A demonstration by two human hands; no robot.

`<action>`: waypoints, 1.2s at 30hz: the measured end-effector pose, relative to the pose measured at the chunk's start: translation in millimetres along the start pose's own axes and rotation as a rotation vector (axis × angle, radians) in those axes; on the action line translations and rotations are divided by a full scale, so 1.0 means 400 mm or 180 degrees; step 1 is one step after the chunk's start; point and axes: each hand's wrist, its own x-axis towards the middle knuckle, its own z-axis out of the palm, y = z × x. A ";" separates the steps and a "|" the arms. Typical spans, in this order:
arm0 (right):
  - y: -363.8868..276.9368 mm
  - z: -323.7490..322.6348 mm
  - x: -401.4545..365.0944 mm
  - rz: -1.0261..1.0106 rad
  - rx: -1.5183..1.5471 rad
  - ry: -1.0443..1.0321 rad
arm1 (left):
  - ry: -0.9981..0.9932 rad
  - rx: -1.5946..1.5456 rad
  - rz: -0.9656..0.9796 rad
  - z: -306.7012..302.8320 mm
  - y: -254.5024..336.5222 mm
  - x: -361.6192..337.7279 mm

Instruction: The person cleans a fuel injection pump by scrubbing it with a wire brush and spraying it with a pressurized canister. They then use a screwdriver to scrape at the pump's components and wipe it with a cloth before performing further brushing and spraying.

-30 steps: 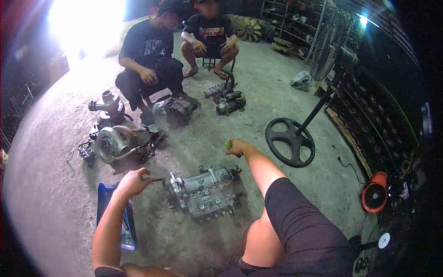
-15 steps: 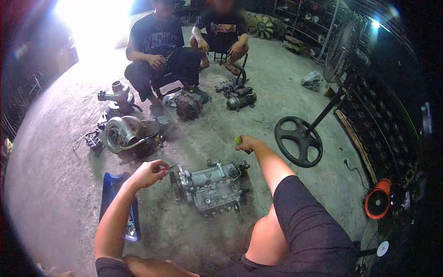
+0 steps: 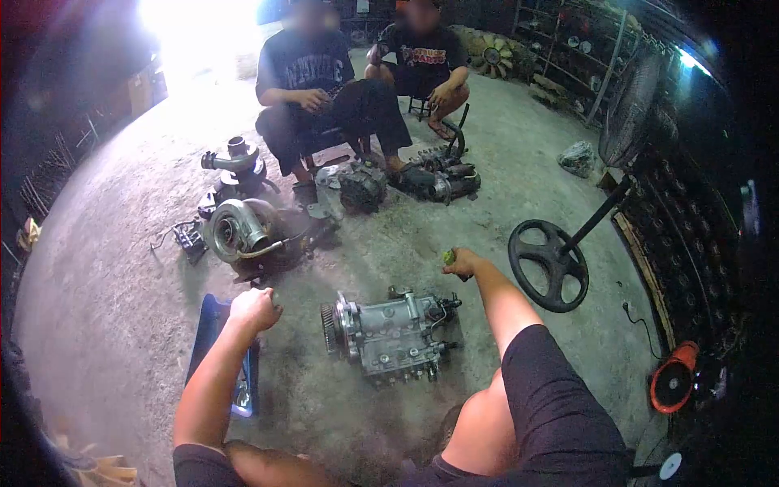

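Observation:
A grey metal fuel injection pump (image 3: 398, 333) lies on the concrete floor in front of me, its gear wheel (image 3: 329, 328) facing left. My left hand (image 3: 256, 310) is closed above the upper end of a blue tray (image 3: 209, 326), left of the pump and apart from it. Whatever is inside that fist is hidden. Beyond the pump's right end, my right hand (image 3: 465, 264) is closed on a small yellow-green object (image 3: 448, 257) whose kind I cannot make out. Shiny metal pieces (image 3: 243, 395) lie in the tray's near end.
A turbocharger (image 3: 239, 231) and other engine parts (image 3: 361, 188) lie ahead. Two people sit behind them, one in a dark lettered shirt (image 3: 304, 65). To the right are a black steering wheel (image 3: 548, 265), an orange round device (image 3: 674, 377) and a cable (image 3: 641, 326).
My left hand has drawn back left from the pump's gear end to over the tray; a thin red-and-dark item showed in it before. My right hand keeps its hold. The view has shifted left.

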 end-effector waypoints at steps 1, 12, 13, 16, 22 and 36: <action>0.002 -0.006 -0.005 0.0045 0.0078 -0.0056 | -0.0038 0.0069 -0.0058 0.000 -0.003 -0.002; -0.003 -0.037 0.024 -0.0038 -0.0077 -0.0225 | 0.0494 -0.1292 0.1580 -0.001 0.053 0.063; -0.009 -0.038 0.013 -0.0008 0.0176 -0.0182 | 0.0723 -0.1816 0.1723 0.049 0.031 0.101; -0.033 -0.044 -0.020 0.0114 0.0386 -0.0226 | 0.0892 -0.1144 0.1301 0.030 0.023 0.051; -0.051 -0.068 -0.026 -0.0125 -0.0012 -0.0134 | 0.0775 -0.0004 0.0514 -0.020 0.004 -0.013; 0.032 -0.077 -0.027 -0.0008 -0.0421 0.0234 | 0.0192 -0.1393 0.0868 -0.014 0.038 0.014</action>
